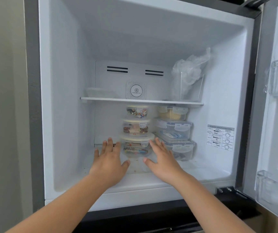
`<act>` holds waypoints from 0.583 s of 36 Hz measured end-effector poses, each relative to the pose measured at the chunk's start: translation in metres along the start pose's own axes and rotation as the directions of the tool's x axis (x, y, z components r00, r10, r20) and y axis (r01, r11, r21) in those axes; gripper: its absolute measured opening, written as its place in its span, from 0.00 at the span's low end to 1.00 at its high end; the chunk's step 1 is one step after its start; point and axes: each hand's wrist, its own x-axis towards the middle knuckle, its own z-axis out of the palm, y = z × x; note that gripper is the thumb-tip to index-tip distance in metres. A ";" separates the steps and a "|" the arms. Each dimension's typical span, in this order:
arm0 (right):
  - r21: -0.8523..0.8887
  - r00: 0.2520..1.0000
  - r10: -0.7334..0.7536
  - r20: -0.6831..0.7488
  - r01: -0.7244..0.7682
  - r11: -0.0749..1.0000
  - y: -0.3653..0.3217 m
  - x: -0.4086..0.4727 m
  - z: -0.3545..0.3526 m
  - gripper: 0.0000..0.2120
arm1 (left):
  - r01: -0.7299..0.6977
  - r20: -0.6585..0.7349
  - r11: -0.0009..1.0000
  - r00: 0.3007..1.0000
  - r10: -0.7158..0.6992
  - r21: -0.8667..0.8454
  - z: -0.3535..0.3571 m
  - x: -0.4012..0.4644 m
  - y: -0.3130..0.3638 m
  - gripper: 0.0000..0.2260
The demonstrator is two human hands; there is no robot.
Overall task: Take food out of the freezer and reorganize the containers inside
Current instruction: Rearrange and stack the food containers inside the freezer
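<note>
Inside, the head view shows the freezer (64, 115) with its door (275, 115) swung wide to the right. Both hands reach in over the front edge of the freezer floor. The left hand (108, 161) and right hand (164, 158) have their fingers spread and straight, holding nothing; they flank the bottom round container (135, 146), which is printed "PEANUTS". Whether the fingertips touch its sides cannot be told.

That container sits near the middle of the floor and carries two more round containers (136, 126), a stack of three reaching almost to the shelf (141, 100). Each is clear with a pale clip lid and colourful contents. Just beside the stack on its right stand three rectangular containers (175, 127) with clip lids, also stacked, toward the back right corner. Bare floor lies to the left of the round stack up to the left wall, and in front of both stacks to the front edge.

On the shelf, a crumpled plastic bag (190, 71) fills the right end, a white round-grilled unit (136, 90) stands at the middle, and a low clear tray (98, 92) lies at the left end.
</note>
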 end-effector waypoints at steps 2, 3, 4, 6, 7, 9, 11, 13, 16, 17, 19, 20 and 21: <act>0.010 1.000 -0.009 -0.010 0.010 1.000 0.001 -0.008 0.000 0.33 | -0.010 -0.006 1.000 1.000 0.010 -0.003 -0.001 -0.011 0.001 0.33; 0.007 1.000 -0.021 -0.018 0.021 1.000 0.001 -0.012 0.000 0.33 | -0.021 -0.014 1.000 1.000 0.021 -0.003 -0.002 -0.016 0.001 0.33; -0.004 0.999 -0.035 -0.027 0.034 0.999 0.001 -0.016 0.000 0.33 | -0.035 -0.024 0.999 0.999 0.035 -0.003 -0.003 -0.022 0.002 0.33; -0.046 0.997 -0.068 -0.046 0.065 0.997 0.001 -0.026 -0.002 0.33 | -0.071 -0.048 0.997 0.996 0.071 0.009 -0.005 -0.032 0.005 0.33; -0.071 0.995 -0.086 -0.055 0.082 0.994 0.001 -0.031 -0.003 0.33 | -0.091 -0.060 0.996 0.994 0.092 0.015 -0.006 -0.038 0.006 0.33; -0.116 0.991 -0.117 -0.065 0.109 0.987 0.000 -0.043 -0.006 0.33 | -0.130 -0.078 0.991 0.988 0.131 0.016 -0.007 -0.049 0.009 0.33; -0.152 0.988 -0.139 -0.068 0.127 0.980 -0.001 -0.056 -0.009 0.33 | -0.165 -0.096 0.986 0.981 0.167 0.032 -0.006 -0.061 0.014 0.34; -0.183 0.986 -0.155 -0.065 0.141 0.973 -0.003 -0.069 -0.013 0.32 | -0.189 -0.115 0.981 0.974 0.193 0.050 -0.006 -0.073 0.020 0.34; -0.213 0.982 -0.176 -0.063 0.160 0.964 -0.005 -0.091 -0.022 0.32 | -0.208 -0.149 0.976 0.965 0.216 0.071 -0.006 -0.089 0.031 0.33; -0.215 0.982 -0.180 -0.064 0.162 0.963 -0.006 -0.099 -0.025 0.32 | -0.214 -0.163 0.974 0.961 0.223 0.073 -0.006 -0.094 0.035 0.33; -0.215 0.980 -0.183 -0.072 0.164 0.963 -0.007 -0.115 -0.033 0.31 | -0.225 -0.189 0.972 0.954 0.234 0.068 -0.008 -0.105 0.044 0.33; -0.218 0.980 -0.184 -0.076 0.164 0.962 -0.008 -0.123 -0.037 0.31 | -0.231 -0.197 0.971 0.951 0.238 0.059 -0.009 -0.110 0.049 0.33; -0.226 0.980 -0.185 -0.079 0.163 0.960 -0.009 -0.131 -0.041 0.31 | -0.236 -0.197 0.971 0.950 0.241 0.049 -0.010 -0.116 0.054 0.33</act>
